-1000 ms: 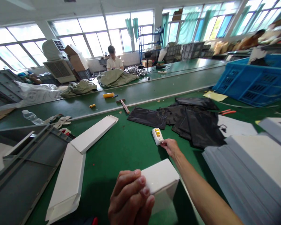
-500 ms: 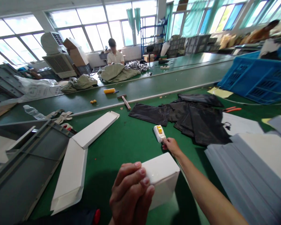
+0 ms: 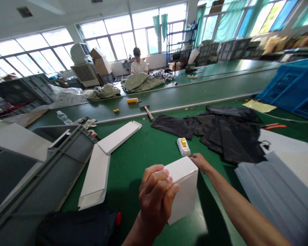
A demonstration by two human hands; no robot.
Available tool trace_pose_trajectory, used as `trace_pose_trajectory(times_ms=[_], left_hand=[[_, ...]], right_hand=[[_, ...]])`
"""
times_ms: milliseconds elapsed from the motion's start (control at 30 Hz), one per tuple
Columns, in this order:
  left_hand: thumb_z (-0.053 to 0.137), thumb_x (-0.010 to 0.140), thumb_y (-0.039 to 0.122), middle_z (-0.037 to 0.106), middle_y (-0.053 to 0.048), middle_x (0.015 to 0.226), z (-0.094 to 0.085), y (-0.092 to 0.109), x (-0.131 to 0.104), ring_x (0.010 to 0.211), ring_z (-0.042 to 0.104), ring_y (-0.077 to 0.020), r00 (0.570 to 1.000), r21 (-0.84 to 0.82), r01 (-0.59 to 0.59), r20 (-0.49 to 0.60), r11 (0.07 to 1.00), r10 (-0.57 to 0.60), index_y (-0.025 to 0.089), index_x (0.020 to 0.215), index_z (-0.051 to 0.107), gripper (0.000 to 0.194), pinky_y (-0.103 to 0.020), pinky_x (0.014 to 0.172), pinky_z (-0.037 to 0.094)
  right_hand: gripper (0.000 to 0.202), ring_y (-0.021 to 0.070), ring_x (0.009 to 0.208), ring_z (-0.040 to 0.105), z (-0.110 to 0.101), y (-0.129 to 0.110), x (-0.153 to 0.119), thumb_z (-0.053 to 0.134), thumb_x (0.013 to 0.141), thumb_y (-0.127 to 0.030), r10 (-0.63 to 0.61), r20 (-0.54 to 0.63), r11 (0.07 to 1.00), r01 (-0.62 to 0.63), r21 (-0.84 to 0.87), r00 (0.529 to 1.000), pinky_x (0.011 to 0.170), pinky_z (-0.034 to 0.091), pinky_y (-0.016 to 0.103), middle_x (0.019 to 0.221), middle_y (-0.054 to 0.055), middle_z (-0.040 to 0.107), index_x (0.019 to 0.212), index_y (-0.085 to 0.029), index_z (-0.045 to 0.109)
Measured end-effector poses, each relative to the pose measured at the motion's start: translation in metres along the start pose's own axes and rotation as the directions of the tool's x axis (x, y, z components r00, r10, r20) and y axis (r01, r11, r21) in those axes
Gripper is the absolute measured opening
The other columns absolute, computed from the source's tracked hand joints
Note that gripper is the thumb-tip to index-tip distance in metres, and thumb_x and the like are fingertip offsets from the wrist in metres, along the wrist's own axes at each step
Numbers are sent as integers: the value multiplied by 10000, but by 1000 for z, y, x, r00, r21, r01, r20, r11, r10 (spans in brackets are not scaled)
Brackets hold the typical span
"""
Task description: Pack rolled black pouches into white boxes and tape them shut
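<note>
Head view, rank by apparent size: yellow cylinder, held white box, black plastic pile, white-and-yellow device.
1. Black plastic pile
2. Held white box
3. White-and-yellow device
4. Yellow cylinder

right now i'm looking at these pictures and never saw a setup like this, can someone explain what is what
There is no robot here: these are a person's two bare hands, seen by one camera worn on the head, looking forward and down.

The left hand grips a white box. The right hand is just beyond it, beside a white device with yellow parts; its fingertips are partly hidden, so I can't tell whether it holds anything.

On the green tabletop lie two long white cartons, dark sheets or bags and a hammer. A grey bin is on the left, a blue crate on the right. Another person is across the tables.
</note>
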State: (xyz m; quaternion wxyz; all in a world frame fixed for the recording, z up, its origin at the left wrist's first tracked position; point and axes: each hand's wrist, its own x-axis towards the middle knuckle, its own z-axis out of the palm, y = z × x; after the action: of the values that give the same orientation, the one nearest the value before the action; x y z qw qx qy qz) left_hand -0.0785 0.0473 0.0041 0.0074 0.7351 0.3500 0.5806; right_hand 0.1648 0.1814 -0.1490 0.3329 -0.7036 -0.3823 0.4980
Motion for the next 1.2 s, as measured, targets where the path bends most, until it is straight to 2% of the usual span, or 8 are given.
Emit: trace_pose_trajectory(times_ms=[67,167,267,367,433,533,867,1200], left_hand=[[661,803,101,659,-34,864,0,4,-1,936,646,-200,1000,31,-16,-21,999,16,179,877,586,131,-413,831,584],[676,782,89,661,-36,846,1,9,0,896,652,-192,999,38,-22,-40,999,23,174,865,578,154,-408,818,584],[650,777,48,663,-28,816,2,14,-1,815,651,-161,999,8,-25,-43,1000,25,164,852,585,153,-396,809,578],[636,782,36,664,-15,795,2,20,-3,768,645,-137,999,-4,-29,-45,1000,29,163,819,591,139,-386,815,571],[635,783,34,666,-14,793,1,24,-5,760,643,-131,999,-9,-27,-47,1000,27,161,805,597,135,-383,822,567],[637,777,16,672,-22,794,-1,28,-8,765,645,-131,997,-19,-40,-63,999,38,147,818,613,139,-379,831,560],[570,825,32,676,-29,796,-3,35,-10,782,656,-148,993,17,-80,-85,997,81,147,844,606,122,-382,836,560],[520,826,69,660,-70,870,-14,30,-14,888,628,-200,996,-47,-73,52,996,76,154,954,585,166,-425,872,528]], right_hand=[[303,106,472,505,-12,-6,-29,682,790,-302,-58,-11,996,59,68,998,445,388,220,515,-28,510,585,-169,502],[313,99,512,521,-31,-26,-95,639,818,-438,-190,29,955,177,238,981,474,404,219,635,-16,576,679,-190,510],[332,47,421,386,-39,-56,-171,676,840,-412,-370,173,796,216,565,913,411,287,187,586,-47,490,688,-191,480],[305,32,386,300,-30,-81,-229,645,881,-400,-423,342,791,158,591,839,373,187,178,530,-53,438,715,-180,514],[299,33,385,280,-20,-90,-249,633,891,-408,-417,426,824,138,549,803,363,167,178,518,-51,429,739,-173,531],[334,37,397,271,-7,-94,-258,627,891,-438,-401,445,851,146,504,801,362,164,178,510,-52,416,726,-169,518],[515,35,350,251,6,-106,-267,735,703,-600,-275,305,935,180,304,912,344,136,192,416,-53,392,567,-179,471],[477,39,304,261,12,-120,-274,746,611,-570,-183,271,969,128,210,945,320,130,190,361,-54,401,522,-202,455]])
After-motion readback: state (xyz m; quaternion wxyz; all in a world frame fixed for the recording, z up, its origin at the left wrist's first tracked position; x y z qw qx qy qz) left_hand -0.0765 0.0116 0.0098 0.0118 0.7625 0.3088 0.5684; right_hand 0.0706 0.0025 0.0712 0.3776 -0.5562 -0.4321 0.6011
